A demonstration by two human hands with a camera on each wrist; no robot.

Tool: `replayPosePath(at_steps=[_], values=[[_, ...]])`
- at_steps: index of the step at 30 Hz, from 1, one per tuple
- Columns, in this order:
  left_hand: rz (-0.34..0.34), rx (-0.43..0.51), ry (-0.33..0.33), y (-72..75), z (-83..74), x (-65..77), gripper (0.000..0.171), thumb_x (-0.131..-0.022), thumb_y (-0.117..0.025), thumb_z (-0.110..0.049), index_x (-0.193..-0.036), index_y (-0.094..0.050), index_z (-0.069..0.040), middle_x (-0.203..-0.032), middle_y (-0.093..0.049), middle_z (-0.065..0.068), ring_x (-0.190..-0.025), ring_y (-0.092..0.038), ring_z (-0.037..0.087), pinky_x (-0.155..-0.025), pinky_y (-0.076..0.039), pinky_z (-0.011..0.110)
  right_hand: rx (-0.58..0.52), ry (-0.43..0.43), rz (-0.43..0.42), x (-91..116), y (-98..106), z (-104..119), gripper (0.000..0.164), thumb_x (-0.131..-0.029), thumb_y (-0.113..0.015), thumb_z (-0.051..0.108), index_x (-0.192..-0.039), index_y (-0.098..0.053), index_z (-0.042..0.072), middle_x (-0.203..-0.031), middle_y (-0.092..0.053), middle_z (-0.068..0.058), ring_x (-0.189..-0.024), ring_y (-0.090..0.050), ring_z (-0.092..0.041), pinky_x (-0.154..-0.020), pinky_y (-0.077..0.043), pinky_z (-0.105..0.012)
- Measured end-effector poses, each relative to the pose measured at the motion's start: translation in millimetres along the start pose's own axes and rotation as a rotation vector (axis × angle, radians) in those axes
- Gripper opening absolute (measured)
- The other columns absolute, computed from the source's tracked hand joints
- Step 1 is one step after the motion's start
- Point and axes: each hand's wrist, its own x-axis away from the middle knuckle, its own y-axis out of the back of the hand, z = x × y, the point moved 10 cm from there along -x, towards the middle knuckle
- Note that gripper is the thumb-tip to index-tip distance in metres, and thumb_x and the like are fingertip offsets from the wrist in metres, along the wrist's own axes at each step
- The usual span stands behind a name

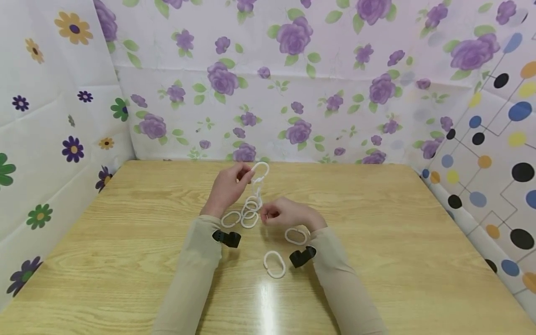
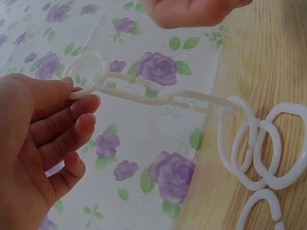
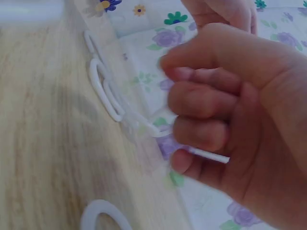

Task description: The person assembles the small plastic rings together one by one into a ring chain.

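Observation:
In the head view my left hand (image 1: 228, 186) pinches the top link of a chain of white plastic links (image 1: 261, 167) between thumb and fingertips. The left wrist view shows the links (image 2: 129, 93) running from that left hand (image 2: 53, 129) toward the wooden table, where several oval links (image 2: 283, 179) lie bunched. My right hand (image 1: 289, 211) is beside the chain's lower part. Its fingers are loosely curled; no held thing shows in the right hand (image 3: 225, 105). Past its fingers a white link piece (image 3: 211, 155) is partly hidden.
Two loose white links, one (image 1: 296, 236) by the right wrist and one (image 1: 274, 264) nearer me, lie on the wooden table (image 1: 377, 270). Another link (image 1: 230, 218) lies by the left wrist. Flowered cloth (image 1: 259, 93) stands behind the table; patterned cloths flank it.

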Motion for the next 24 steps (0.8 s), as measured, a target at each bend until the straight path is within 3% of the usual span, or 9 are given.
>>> replayPosePath(at_steps=[5,10,17,24], values=[[0.006,-0.009,0.004,-2.2,1.4,-0.7,0.019,-0.099,-0.056,-0.026,-0.095,-0.065,-0.01,-0.082,-0.07,0.011,-0.07,-0.056,0.019,-0.065,-0.041,0.031,0.014,-0.089,0.203,6,-20,-6,0.009,-0.085,-0.064,0.009,-0.093,-0.066,0.008,-0.073,-0.056,0.006,-0.065,-0.048,-0.004,-0.064,-0.041,-0.018],[0.023,-0.01,0.007,-3.6,0.8,-0.7,0.02,-0.1,-0.055,-0.026,-0.097,-0.066,-0.009,-0.082,-0.069,0.01,-0.069,-0.055,0.019,-0.065,-0.04,0.031,0.016,-0.193,0.369,10,-44,-6,0.021,-0.078,-0.079,0.016,-0.089,-0.064,0.007,-0.074,-0.056,0.009,-0.068,-0.05,-0.002,-0.066,-0.04,-0.016],[0.026,-0.005,0.003,-0.6,-1.7,-0.7,0.02,-0.1,-0.055,-0.026,-0.097,-0.066,-0.009,-0.082,-0.069,0.011,-0.069,-0.054,0.019,-0.065,-0.04,0.032,0.152,-0.247,0.35,5,-54,2,0.02,-0.076,-0.076,0.002,-0.071,-0.06,0.012,-0.066,-0.05,0.01,-0.062,-0.043,-0.004,-0.059,-0.035,-0.017],[0.045,-0.019,0.01,-5.2,1.0,0.4,0.02,-0.1,-0.054,-0.027,-0.098,-0.066,-0.01,-0.083,-0.069,0.011,-0.069,-0.054,0.019,-0.066,-0.04,0.031,0.157,-0.164,0.348,6,-50,2,0.013,-0.08,-0.068,0.002,-0.073,-0.062,0.011,-0.065,-0.049,0.01,-0.06,-0.041,-0.003,-0.059,-0.034,-0.016]])
